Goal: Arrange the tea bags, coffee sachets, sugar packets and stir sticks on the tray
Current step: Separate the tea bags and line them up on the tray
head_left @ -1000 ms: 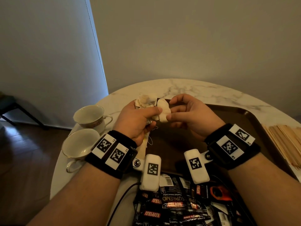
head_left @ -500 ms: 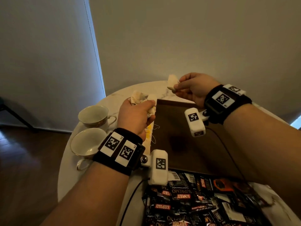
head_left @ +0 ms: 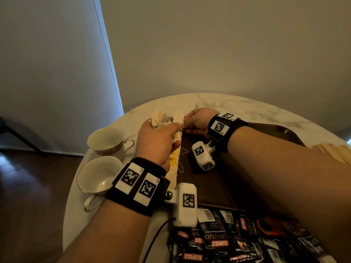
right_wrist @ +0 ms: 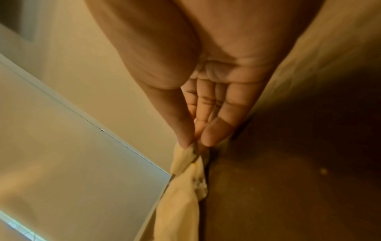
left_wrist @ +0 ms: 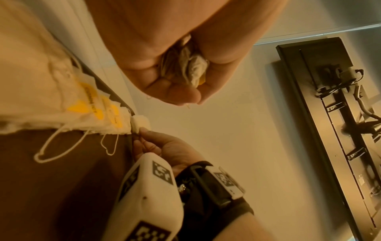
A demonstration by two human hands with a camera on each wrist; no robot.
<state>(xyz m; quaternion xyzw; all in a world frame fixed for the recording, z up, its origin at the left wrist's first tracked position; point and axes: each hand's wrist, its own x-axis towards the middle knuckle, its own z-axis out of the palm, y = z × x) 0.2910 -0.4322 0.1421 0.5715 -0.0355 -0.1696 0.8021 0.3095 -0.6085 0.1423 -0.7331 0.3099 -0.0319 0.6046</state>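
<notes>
My left hand [head_left: 167,133] grips a crumpled bunch of tea bags [head_left: 160,120] over the brown tray's [head_left: 218,186] left edge; the left wrist view shows the bags [left_wrist: 190,68] inside the curled fingers. My right hand [head_left: 185,123] pinches one white tea bag [head_left: 178,118] at the tray's far left corner. That bag [right_wrist: 185,158] hangs from thumb and fingertips in the right wrist view. A row of tea bags [head_left: 173,164] with yellow tags lies along the tray's left edge, strings trailing onto the tray.
Black coffee sachets [head_left: 228,243] lie piled at the tray's near edge. Wooden stir sticks [head_left: 332,150] sit on the marble table [head_left: 247,109] at the right. Two teacups [head_left: 106,137] [head_left: 96,177] stand at the table's left rim.
My right hand took one tea bag from the left hand's bunch, lifted it away, then came down with it to the far end of the row. The left hand stayed put.
</notes>
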